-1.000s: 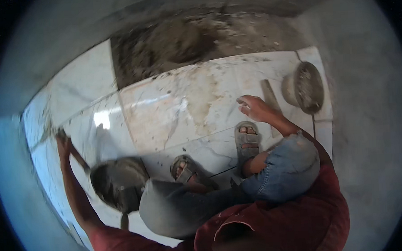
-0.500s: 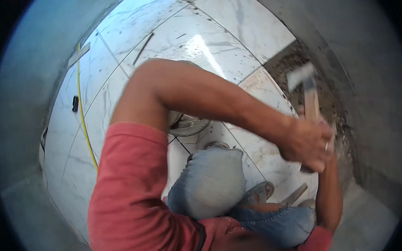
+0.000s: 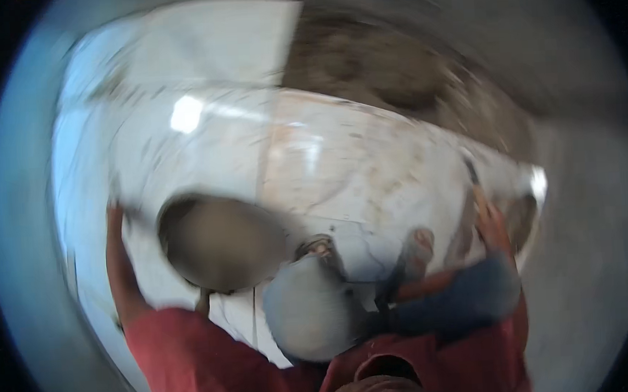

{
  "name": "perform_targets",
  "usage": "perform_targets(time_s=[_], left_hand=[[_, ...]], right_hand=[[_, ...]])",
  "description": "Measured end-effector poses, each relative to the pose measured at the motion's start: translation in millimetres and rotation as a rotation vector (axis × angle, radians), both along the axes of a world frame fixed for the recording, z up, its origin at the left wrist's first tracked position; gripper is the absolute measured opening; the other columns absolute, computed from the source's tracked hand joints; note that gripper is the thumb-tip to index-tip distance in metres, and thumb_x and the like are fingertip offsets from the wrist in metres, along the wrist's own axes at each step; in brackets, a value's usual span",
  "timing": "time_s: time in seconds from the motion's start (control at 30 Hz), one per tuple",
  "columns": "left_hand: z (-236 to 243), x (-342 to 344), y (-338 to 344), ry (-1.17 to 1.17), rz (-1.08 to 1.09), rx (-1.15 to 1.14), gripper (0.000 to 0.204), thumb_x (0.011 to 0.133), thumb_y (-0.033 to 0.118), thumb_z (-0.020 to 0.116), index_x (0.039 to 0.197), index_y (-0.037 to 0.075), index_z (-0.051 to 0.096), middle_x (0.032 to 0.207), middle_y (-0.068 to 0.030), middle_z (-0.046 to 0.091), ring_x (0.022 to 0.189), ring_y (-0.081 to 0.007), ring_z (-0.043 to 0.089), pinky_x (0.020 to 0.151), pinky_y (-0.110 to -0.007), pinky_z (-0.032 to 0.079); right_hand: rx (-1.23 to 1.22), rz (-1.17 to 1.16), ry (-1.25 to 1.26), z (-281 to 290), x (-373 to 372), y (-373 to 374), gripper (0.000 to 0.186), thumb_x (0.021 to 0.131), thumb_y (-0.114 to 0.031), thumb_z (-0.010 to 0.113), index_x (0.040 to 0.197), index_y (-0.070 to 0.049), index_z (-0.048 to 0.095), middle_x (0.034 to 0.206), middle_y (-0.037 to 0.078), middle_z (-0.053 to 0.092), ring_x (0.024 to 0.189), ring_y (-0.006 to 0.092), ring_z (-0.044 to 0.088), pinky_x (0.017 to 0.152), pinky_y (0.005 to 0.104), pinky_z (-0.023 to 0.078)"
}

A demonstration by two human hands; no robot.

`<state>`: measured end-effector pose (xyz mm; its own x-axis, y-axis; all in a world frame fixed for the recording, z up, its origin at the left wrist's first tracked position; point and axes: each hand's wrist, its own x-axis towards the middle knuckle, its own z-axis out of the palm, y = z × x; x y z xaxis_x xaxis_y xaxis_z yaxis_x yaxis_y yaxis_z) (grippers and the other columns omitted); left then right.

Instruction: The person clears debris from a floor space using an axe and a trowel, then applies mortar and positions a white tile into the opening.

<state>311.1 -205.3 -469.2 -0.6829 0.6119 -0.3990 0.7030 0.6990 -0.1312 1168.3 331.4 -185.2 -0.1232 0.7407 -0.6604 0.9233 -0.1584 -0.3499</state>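
My left hand (image 3: pixel 116 212) is out at the left, beside a round dark basin (image 3: pixel 217 240); motion blur hides its fingers and anything in them. At the right, my right hand (image 3: pixel 491 221) is closed on the wooden handle of a tool (image 3: pixel 472 170) with a dark, blurred upper end, pointing away from me over the white marble-look tiles (image 3: pixel 347 159). Another blurred round container (image 3: pixel 523 224) lies partly hidden just right of that hand.
A rough patch of grey-brown mortar (image 3: pixel 363 58) borders the tiles at the top right. Grey walls (image 3: pixel 583 182) curve round the tiled floor. My knees and sandalled feet occupy the lower middle, close to the basin.
Half a second ago both hands were together on a hammer at the right; now they are apart, the left swung out leftward, the right still gripping a tool. The view has turned sharply.
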Motion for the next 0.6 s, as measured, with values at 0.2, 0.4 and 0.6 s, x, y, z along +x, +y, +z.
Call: perform_targets(time_s=[0.2,0.4,0.6], left_hand=[[-23,32,-32,0.163,0.604,0.221,0.037,0.076,0.018,0.066,0.097,-0.011,0.055,0.098,-0.0288,0.064,0.096,-0.0406,0.063,0.082,-0.049,0.050],[14,23,-17,-0.108,0.801,0.265,0.063,0.082,0.035,0.063,0.127,0.001,0.036,0.123,-0.0211,0.051,0.118,-0.0350,0.043,0.081,-0.058,0.046],[32,57,32,-0.241,0.825,0.205,0.061,0.083,0.033,0.059,0.130,0.003,0.035,0.121,-0.0204,0.050,0.119,-0.0369,0.040,0.080,-0.060,0.045]], right_hand=[[0.144,-0.125,0.086,-44,63,-52,0.064,0.074,-0.022,0.070,0.131,-0.005,0.047,0.105,0.014,0.060,0.094,0.0218,0.058,0.082,0.0337,0.046],[0.225,-0.272,0.130,-74,84,-60,0.062,0.074,-0.025,0.068,0.129,-0.006,0.048,0.105,0.015,0.061,0.096,0.0238,0.059,0.082,0.0340,0.046],[0.229,-0.275,-0.034,-109,109,-53,0.070,0.076,-0.022,0.069,0.137,-0.003,0.041,0.119,0.020,0.059,0.104,0.0269,0.059,0.084,0.0382,0.047]])
